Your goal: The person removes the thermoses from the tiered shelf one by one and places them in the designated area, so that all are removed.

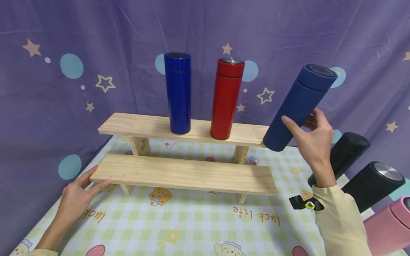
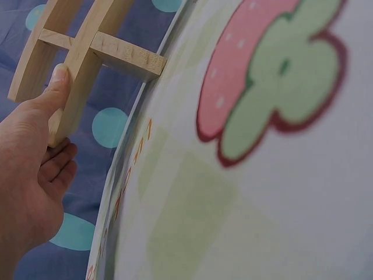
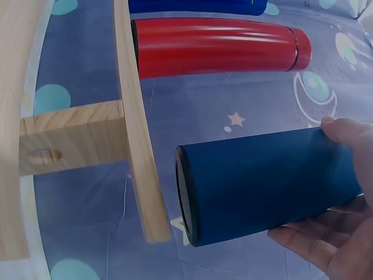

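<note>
1. Here, a matte blue flask (image 1: pixel 298 105) is gripped around its body by the right grip (image 1: pixel 315 140), with the thumb laid across the near side and the fingers curled around the far side.
2. The flask is held at a tilt, its black lid leaned to the right and its base brought just beside the right end of the upper board (image 1: pixel 141 122); a narrow gap between base and board is shown from the right wrist.
3. Over on the left, the near corner of the lower board (image 1: pixel 185 173) is pinched by the left grip (image 1: pixel 77 197), its thumb pressed along the near edge.
4. On the upper board, a red flask (image 1: pixel 226 101) is stood upright, left of the held one, and a glossy blue flask (image 1: pixel 178 96) is stood upright farther left.
5. Out to the right, past the pale sleeve (image 1: pixel 339 213), a black flask (image 1: pixel 347 153), a silver-topped black flask (image 1: pixel 368 186) and a pink flask (image 1: pixel 385 227) are lined up from far to near.
6. The tabletop (image 1: pixel 198 227) is covered in green-and-white check, and the far side is closed off by a purple curtain (image 1: pixel 198 25) printed with stars.
</note>
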`<state>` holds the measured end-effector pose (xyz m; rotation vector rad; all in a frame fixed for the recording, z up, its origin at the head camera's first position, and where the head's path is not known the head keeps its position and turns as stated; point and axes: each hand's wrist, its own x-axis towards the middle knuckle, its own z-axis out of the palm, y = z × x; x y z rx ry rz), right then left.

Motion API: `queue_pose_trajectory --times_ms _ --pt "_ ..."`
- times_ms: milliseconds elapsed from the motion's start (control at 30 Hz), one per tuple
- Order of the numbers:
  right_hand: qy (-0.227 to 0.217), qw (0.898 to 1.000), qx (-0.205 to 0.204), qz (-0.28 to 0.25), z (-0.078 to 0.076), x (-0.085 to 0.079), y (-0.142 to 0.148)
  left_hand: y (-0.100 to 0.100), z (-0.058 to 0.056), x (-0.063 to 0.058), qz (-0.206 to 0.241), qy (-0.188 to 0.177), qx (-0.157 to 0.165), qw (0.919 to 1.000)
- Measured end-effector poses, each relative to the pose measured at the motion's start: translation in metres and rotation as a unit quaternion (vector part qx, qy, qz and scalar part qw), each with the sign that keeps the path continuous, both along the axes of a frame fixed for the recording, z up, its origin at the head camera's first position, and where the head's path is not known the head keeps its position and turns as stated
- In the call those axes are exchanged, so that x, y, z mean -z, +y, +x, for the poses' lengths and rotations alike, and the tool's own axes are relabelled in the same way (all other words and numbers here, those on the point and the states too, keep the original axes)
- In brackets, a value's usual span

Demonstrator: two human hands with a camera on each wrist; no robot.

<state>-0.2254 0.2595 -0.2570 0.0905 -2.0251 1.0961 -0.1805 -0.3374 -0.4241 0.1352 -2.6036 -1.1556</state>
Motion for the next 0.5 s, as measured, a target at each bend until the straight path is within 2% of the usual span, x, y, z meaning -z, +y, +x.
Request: queue_pose_trajectory --times_ms 300,500 --pt "-0.024 1.0 -0.021 0.0 -0.018 -0.004 -0.016 0.0 0.001 0.0 0.006 -0.003 0.001 1.0" --pt "-0.023 0.999 -0.037 0.006 -0.028 -0.006 -0.024 0.001 0.0 0.0 -0.001 0.001 -0.001 1.0"
